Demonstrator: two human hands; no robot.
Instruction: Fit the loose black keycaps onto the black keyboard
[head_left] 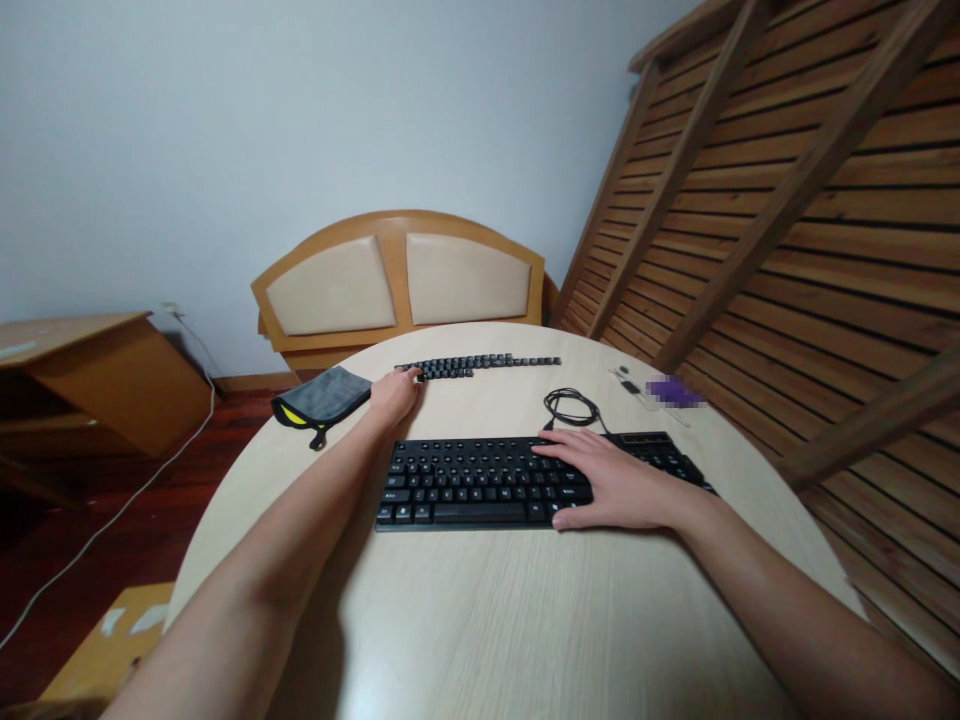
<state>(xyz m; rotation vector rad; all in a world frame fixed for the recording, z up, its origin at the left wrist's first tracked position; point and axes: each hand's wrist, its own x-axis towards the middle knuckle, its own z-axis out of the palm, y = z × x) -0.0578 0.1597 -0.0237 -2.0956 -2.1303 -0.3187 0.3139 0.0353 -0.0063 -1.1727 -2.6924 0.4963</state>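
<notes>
A black keyboard [480, 490] lies on the round table, its long side facing me. Many of its keys lack caps, and the bare key posts show in rows. My right hand [600, 480] rests over its right part with fingers spread, hiding some keys. Farther back, loose black keycaps [480, 364] sit in rows on the tabletop. My left hand [396, 393] reaches to the left end of these rows. Its thumb and forefinger are pinched together at a keycap [421, 377], partly hidden by the fingers.
A grey and yellow cloth [322, 398] lies left of my left hand. Behind the keyboard is its coiled black cable [571, 406]. Small wire tools [630, 387] and a blurred purple item [676, 391] lie at the right. A wooden headboard [397, 270] stands beyond the table [480, 620].
</notes>
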